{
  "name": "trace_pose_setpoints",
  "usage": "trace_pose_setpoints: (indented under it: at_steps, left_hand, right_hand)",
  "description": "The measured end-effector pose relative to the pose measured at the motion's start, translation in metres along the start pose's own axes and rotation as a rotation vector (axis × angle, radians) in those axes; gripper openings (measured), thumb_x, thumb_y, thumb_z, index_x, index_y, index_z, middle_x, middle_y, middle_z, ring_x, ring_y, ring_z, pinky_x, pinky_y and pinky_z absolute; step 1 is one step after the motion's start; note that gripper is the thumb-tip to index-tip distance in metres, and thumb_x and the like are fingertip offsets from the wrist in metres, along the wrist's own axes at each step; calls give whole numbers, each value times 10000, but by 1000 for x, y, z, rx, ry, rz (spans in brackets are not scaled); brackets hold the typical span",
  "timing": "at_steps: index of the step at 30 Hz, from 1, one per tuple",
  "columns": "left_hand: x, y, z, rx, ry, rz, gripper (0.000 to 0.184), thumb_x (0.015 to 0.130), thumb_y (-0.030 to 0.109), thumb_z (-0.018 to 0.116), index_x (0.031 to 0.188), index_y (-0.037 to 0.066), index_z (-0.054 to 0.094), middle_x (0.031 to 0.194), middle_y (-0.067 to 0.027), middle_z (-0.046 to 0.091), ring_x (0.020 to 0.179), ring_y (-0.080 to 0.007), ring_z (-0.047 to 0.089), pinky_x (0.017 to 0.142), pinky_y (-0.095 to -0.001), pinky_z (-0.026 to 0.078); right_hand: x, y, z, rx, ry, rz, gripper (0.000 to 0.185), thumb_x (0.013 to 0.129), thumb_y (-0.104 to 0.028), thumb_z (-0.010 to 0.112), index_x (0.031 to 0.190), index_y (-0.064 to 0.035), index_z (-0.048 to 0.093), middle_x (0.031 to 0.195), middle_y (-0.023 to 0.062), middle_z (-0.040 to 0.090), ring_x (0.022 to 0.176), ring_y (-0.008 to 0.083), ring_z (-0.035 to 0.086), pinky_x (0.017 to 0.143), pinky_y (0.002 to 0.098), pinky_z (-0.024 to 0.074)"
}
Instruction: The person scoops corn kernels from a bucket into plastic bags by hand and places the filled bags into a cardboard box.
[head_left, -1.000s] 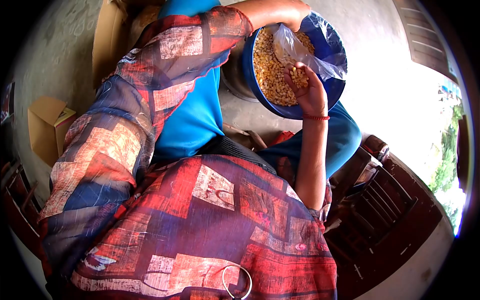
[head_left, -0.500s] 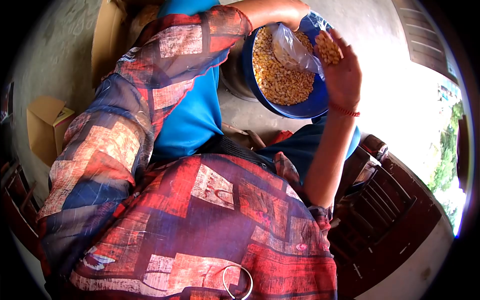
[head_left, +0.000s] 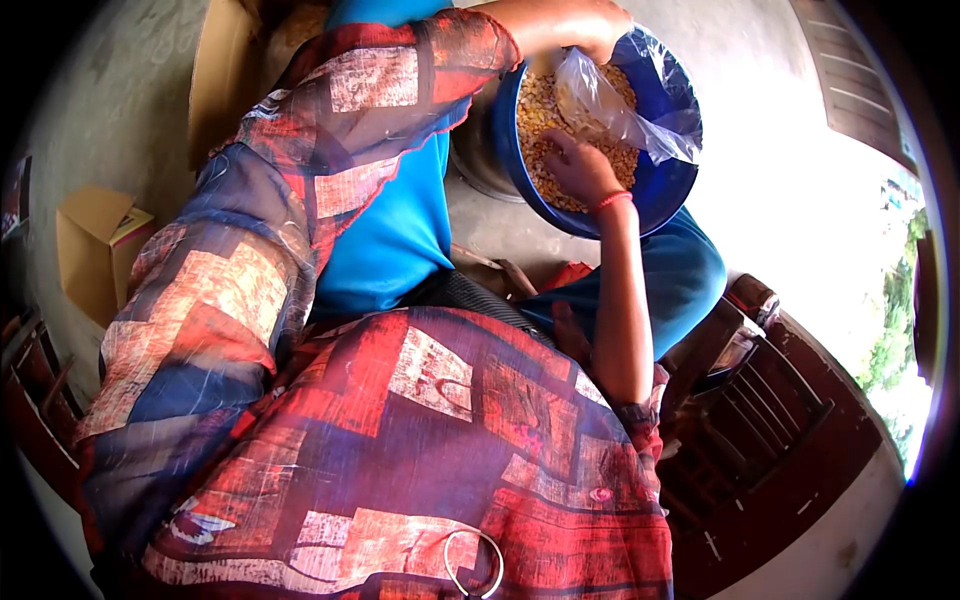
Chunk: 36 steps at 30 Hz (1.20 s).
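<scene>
Yellow kernels, apparently corn, (head_left: 538, 105) lie inside a blue bucket (head_left: 672, 192). A clear plastic bag (head_left: 598, 98) rests over part of them and reaches the right side of the rim. My right hand (head_left: 582, 172), with a red bracelet at its wrist, is palm down in the bucket. Its fingers are apart and their tips touch the kernels. At the top edge of the bucket is my left hand (head_left: 604, 36), bent down beside the bag; its fingers are hidden, so its grip cannot be made out.
A metal container (head_left: 482, 160) stands left of the bucket. An open cardboard box (head_left: 90, 250) sits at the far left, with a taller cardboard piece (head_left: 215, 85) near my left arm. Dark wooden furniture (head_left: 765, 400) is at the right. My blue-clad legs flank the space below the bucket.
My right hand first lifted out to the right with kernels in its palm, then came back left and down into the bucket, now palm down. My left hand has stayed by the rim.
</scene>
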<state>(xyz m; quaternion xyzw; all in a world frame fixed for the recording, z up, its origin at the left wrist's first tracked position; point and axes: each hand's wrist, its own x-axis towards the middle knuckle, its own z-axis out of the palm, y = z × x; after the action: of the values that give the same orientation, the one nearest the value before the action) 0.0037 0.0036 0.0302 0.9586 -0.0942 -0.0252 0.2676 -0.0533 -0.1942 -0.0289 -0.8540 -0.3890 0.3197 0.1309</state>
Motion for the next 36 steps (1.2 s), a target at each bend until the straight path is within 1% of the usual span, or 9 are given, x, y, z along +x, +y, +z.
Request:
trace_pose_setpoints:
  at_steps: [3,7,9,12,15,16,20,24,36]
  left_hand:
    - [0,-1,0,4,-5,-2,303,583,104,678,865,11,617,864,-174,623,839,-305,605,707,-398,488]
    - [0,-1,1,-6,-9,-10,305,584,104,678,868,11,617,867,-173,624,840,-305,605,708,-398,488]
    - [0,-3,1,-4,-10,-13,306,584,104,678,869,12,617,868,-173,624,841,-305,605,708,-398,488]
    - [1,-3,2,-10,-10,-11,307,585,104,678,871,12,617,871,-172,624,843,-305,605,709,-398,488]
    - [2,-4,2,-9,-16,-13,308,585,104,678,873,13,617,873,-172,624,844,-304,605,710,-397,488]
    - [1,-4,2,-7,-16,-16,308,585,104,678,873,13,617,874,-171,624,845,-304,605,710,-397,488]
    - [0,-4,2,-4,-24,-21,310,586,104,678,876,13,616,876,-171,624,847,-304,605,712,-397,488]
    - [0,-5,2,-5,-18,-21,312,587,104,678,878,14,616,879,-170,624,848,-303,604,713,-397,487]
    - [-4,-5,4,3,-5,-27,316,589,105,678,886,16,616,888,-167,625,854,-302,604,716,-397,487]
  right_hand:
    - [0,-2,11,-113,42,-27,290,766,-219,488,1021,-105,568,921,233,590,877,364,563,794,434,431]
    - [0,-18,2,66,-301,-1,290,809,-300,448,893,-78,614,890,244,588,883,372,557,796,437,420]
    - [-3,-20,7,48,-252,-19,309,830,-319,449,825,-63,621,806,183,618,732,317,599,676,400,465]
    - [-10,-26,-7,464,-403,197,262,835,-293,485,821,-61,605,574,19,517,465,91,477,426,232,394]
    - [-22,-32,-28,763,-267,247,218,835,-217,494,846,-25,597,693,6,555,514,77,477,418,221,353]
    - [-18,-19,-23,924,-223,66,199,829,-205,499,830,-26,586,727,8,557,527,73,487,403,204,353]
    - [-24,-15,-40,1534,-137,33,235,875,-214,432,913,-13,547,843,101,593,643,189,600,498,247,486]
    - [-22,-4,-33,1600,-23,85,289,920,-242,389,915,3,543,853,108,584,821,240,611,639,288,530]
    - [-28,0,-29,1748,57,95,225,898,-168,411,945,13,537,860,98,558,881,246,591,719,310,530]
